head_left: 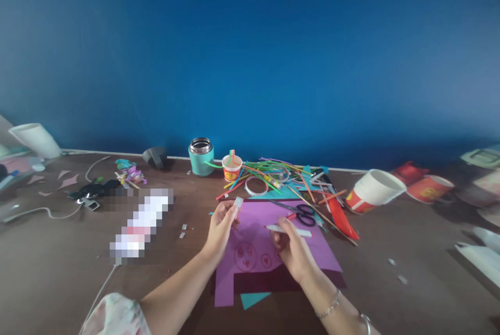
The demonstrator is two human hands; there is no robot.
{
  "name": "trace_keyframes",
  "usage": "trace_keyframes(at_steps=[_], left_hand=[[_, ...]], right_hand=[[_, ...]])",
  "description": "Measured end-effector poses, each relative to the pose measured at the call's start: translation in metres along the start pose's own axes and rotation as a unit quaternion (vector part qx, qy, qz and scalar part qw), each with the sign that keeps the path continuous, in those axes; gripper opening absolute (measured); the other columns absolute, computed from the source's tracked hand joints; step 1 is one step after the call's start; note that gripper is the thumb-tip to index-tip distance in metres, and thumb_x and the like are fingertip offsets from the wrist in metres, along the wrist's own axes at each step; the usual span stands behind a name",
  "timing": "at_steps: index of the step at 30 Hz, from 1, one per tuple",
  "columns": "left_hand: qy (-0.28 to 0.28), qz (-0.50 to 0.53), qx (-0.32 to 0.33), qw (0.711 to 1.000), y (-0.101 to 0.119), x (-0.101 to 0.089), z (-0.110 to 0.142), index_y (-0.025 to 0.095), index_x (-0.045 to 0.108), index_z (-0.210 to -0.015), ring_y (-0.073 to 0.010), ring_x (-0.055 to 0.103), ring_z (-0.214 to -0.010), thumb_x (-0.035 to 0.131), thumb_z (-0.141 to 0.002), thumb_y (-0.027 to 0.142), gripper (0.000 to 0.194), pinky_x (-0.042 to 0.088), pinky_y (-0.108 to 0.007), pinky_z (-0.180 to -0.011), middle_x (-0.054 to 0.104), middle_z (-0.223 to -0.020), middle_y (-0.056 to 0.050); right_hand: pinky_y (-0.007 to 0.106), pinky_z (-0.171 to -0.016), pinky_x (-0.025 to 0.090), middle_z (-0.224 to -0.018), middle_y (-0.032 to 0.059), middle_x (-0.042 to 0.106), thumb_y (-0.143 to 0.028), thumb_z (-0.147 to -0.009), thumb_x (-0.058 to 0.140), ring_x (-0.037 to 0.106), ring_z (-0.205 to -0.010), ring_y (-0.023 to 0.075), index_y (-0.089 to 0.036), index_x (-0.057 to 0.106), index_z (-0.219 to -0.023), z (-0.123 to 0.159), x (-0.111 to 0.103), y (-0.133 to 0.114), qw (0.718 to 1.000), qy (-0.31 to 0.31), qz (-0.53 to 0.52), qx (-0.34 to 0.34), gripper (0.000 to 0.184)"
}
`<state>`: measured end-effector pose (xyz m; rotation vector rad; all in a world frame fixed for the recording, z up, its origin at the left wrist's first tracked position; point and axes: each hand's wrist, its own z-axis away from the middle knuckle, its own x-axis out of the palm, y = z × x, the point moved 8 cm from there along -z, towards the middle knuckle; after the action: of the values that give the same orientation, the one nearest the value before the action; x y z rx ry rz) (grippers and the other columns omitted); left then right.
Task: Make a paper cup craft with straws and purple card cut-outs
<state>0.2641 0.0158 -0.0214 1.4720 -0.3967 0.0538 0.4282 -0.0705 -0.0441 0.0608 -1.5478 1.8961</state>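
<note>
My right hand (291, 249) is closed around a white marker (300, 231) with red ends, tilted above a purple paper sheet (320, 251). Between the thumb and fingers of my left hand (221, 228) is a small pale piece (238, 201), too small to name. Red drawings mark the sheet: a round face (245, 257) and a smaller circle (266, 260) with a heart in it. My right hand partly covers another red mark. Black-handled scissors (305, 215) lie on the sheet's upper right, beyond that hand.
Pipe cleaners (273, 168) and a tape roll (257, 186) are heaped behind the sheet. A paper cup (232, 168) and a teal flask (201, 157) stand near the blue wall. Larger cups (371, 191) lie right; a blurred-out phone-like object (142, 223) with a cable lies left.
</note>
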Motion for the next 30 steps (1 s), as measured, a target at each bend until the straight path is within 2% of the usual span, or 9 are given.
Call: trace_keyframes(at_steps=[5, 8, 12, 19, 26, 30], left_hand=[[0.011, 0.007, -0.002, 1.0, 0.001, 0.0, 0.001, 0.014, 0.059, -0.09, -0.0098, 0.052, -0.055, 0.064, -0.069, 0.049, 0.042, 0.042, -0.02, -0.049, 0.056, -0.068, 0.0], [0.01, 0.008, -0.006, 1.0, 0.001, 0.001, 0.001, 0.014, 0.059, -0.089, -0.0089, 0.051, -0.052, 0.065, -0.069, 0.049, 0.041, 0.041, -0.02, -0.049, 0.056, -0.066, 0.001], [0.002, 0.014, 0.005, 1.0, 0.0, 0.001, 0.0, 0.014, 0.059, -0.088, -0.0091, 0.051, -0.052, 0.064, -0.069, 0.049, 0.04, 0.041, -0.02, -0.048, 0.056, -0.065, 0.001], [0.003, 0.01, 0.005, 1.0, 0.0, 0.001, -0.001, 0.014, 0.059, -0.089, -0.0089, 0.05, -0.051, 0.065, -0.069, 0.05, 0.042, 0.041, -0.02, -0.047, 0.056, -0.065, 0.001], [0.007, 0.012, 0.002, 1.0, 0.001, 0.001, 0.0, 0.014, 0.06, -0.087, -0.0091, 0.051, -0.052, 0.065, -0.068, 0.049, 0.04, 0.041, -0.02, -0.048, 0.057, -0.064, 0.001], [0.012, 0.006, -0.004, 1.0, 0.003, 0.001, 0.001, 0.014, 0.06, -0.087, -0.0085, 0.05, -0.049, 0.065, -0.067, 0.051, 0.042, 0.041, -0.02, -0.048, 0.057, -0.062, 0.002]], right_hand=[[0.02, -0.044, 0.028, -0.049, -0.0081, 0.041, -0.033, -0.067, 0.066, 0.037, -0.045, 0.0075, -0.02, 0.045, -0.062, 0.012, 0.021, -0.003, 0.986, -0.07, 0.147, -0.041, 0.026], [0.021, -0.048, 0.032, -0.052, -0.0068, 0.042, -0.031, -0.07, 0.064, 0.039, -0.047, 0.0083, -0.019, 0.046, -0.061, 0.022, 0.041, -0.004, 0.949, -0.137, 0.274, -0.073, 0.022], [0.021, -0.048, 0.033, -0.052, -0.0055, 0.046, -0.029, -0.072, 0.061, 0.041, -0.05, 0.0096, -0.019, 0.048, -0.06, 0.029, 0.052, -0.005, 0.907, -0.15, 0.381, -0.101, 0.021], [0.021, -0.047, 0.032, -0.051, -0.0061, 0.048, -0.029, -0.072, 0.062, 0.04, -0.049, 0.0095, -0.019, 0.05, -0.061, 0.029, 0.051, -0.002, 0.892, -0.146, 0.413, -0.11, 0.019], [0.021, -0.047, 0.033, -0.052, -0.0056, 0.05, -0.031, -0.073, 0.064, 0.042, -0.049, 0.0096, -0.018, 0.052, -0.063, 0.03, 0.053, -0.001, 0.896, -0.151, 0.406, -0.102, 0.02], [0.021, -0.047, 0.032, -0.052, -0.0061, 0.047, -0.035, -0.072, 0.066, 0.039, -0.05, 0.0096, -0.019, 0.05, -0.062, 0.028, 0.051, -0.005, 0.907, -0.139, 0.382, -0.108, 0.025]])
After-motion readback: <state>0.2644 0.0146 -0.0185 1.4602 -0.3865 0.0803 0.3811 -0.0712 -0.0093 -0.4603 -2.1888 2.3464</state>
